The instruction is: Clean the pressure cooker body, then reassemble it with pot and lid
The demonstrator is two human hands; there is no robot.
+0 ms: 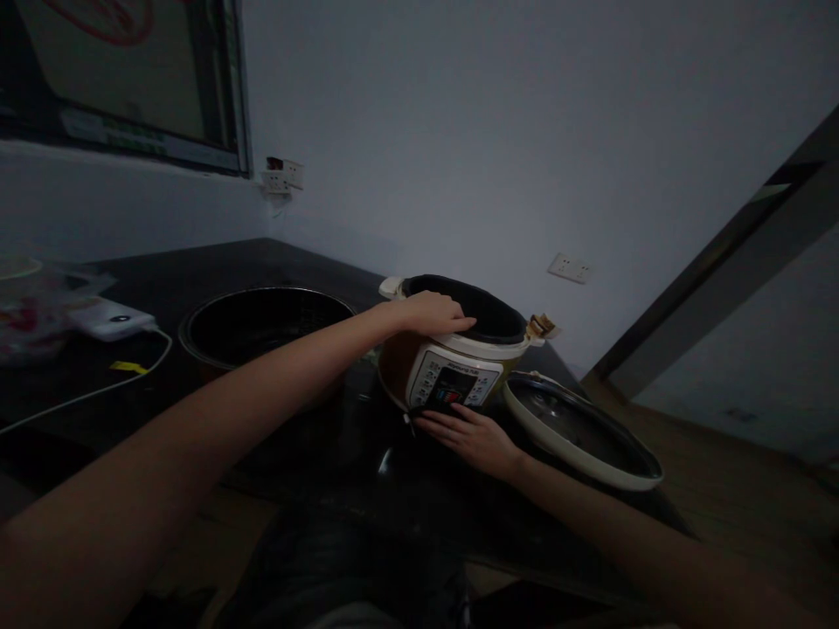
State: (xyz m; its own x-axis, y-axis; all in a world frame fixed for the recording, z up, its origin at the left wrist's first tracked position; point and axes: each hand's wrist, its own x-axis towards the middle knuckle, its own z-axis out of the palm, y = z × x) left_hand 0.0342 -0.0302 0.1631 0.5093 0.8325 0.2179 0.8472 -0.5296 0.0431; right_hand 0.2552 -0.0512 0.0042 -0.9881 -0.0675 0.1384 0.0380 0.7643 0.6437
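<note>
A white and brown electric pressure cooker [393,371] stands with its lid off on the dark tabletop, its round opening facing up. My left hand [436,313] is closed over the cooker's near rim, with most fingertips hidden. Low on the front control panel [452,380], my right hand [475,441] presses a dark, flat piece that looks like a cloth [427,416]. Dim light blurs the cloth's outline. To the right lies the round lid [583,428], its inner side up. A dark inner pot [268,319] sits to the left, partly behind my left forearm.
On the far left are a plastic bag [30,314] and a white power strip [111,319] with a cable. A small yellow strip [128,367] lies nearby. Wall sockets [569,267] are behind the table [229,258]; its edge drops off beyond the lid.
</note>
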